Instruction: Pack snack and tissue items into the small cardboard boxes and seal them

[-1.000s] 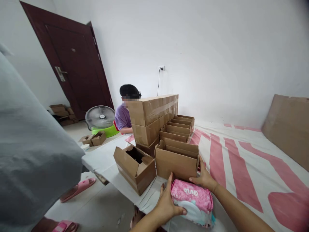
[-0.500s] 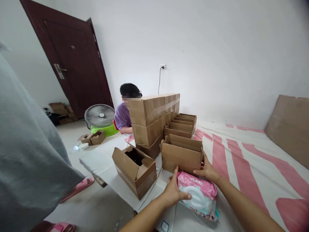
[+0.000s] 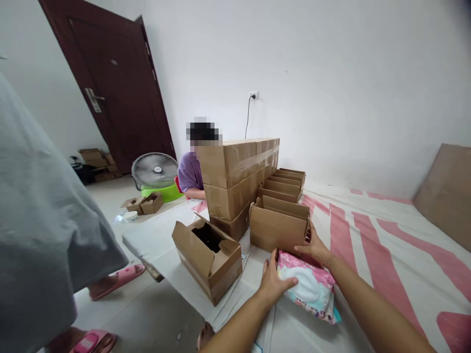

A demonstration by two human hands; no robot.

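A pink and pale blue pack of wet wipes (image 3: 307, 287) with a white lid lies against the front of an open cardboard box (image 3: 275, 230). My left hand (image 3: 274, 279) grips the pack's left end, thumb over the top by the lid and fingers at the far edge. Curled round the box's right end is my right hand (image 3: 316, 247), its thumb on the front face and the other fingers partly hidden. To the left stands another cardboard box (image 3: 224, 267) with its flaps up and a dark inside.
Taped boxes (image 3: 241, 164) form a stack beyond, with a row of open boxes (image 3: 281, 186) beside it. A person in a purple shirt (image 3: 190, 171) sits behind the stack. Someone in a grey garment (image 3: 47, 220) stands at left. A fan (image 3: 156, 169) is on the floor.
The camera view has shifted slightly. The wipes pack sits nearer the box front, my left hand moving with it. My right hand stays at the box's right end.
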